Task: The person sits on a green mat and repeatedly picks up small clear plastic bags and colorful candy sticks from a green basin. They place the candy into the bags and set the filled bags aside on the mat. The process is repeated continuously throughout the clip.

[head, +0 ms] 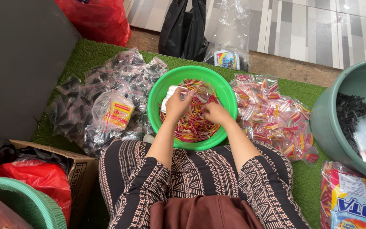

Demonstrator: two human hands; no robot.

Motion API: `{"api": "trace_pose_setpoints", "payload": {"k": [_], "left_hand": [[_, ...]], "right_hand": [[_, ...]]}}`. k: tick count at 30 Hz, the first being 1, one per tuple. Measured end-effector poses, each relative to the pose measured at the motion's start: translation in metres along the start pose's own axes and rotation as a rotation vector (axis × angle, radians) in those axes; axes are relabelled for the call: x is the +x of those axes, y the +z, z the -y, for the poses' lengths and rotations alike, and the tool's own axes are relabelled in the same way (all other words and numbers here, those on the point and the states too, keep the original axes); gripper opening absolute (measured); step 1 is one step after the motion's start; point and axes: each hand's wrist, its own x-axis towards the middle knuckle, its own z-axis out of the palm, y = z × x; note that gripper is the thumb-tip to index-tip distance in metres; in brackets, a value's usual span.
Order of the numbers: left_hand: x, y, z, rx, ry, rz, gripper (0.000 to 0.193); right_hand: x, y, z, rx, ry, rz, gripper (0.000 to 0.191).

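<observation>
A bright green bowl (157, 97) sits on the green turf in front of my knees, filled with several small red, yellow and green sticks (191, 125). My left hand (176, 104) holds a small clear plastic bag (171, 91) open over the bowl. My right hand (217, 113) is down among the sticks, fingers closed on a pinch of them.
Filled clear packets of coloured sticks (272, 114) lie right of the bowl. A heap of packets with black pieces (102, 101) lies to the left. A large teal tub (339, 123) with black pieces stands at right. A cardboard box (79, 169), red bags and a teal basket (26, 203) sit near left.
</observation>
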Motion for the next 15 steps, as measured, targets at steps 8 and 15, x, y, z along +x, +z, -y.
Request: {"api": "trace_pose_setpoints", "payload": {"k": [8,15], "left_hand": [[-0.005,-0.003,-0.007,-0.126,0.076,0.059,0.046],[-0.015,-0.025,-0.024,-0.185,0.178,0.083,0.046]], "right_hand": [[0.001,0.001,0.005,-0.140,0.115,0.198,0.018],[-0.012,-0.007,0.006,-0.163,0.031,0.240,0.049]]}}
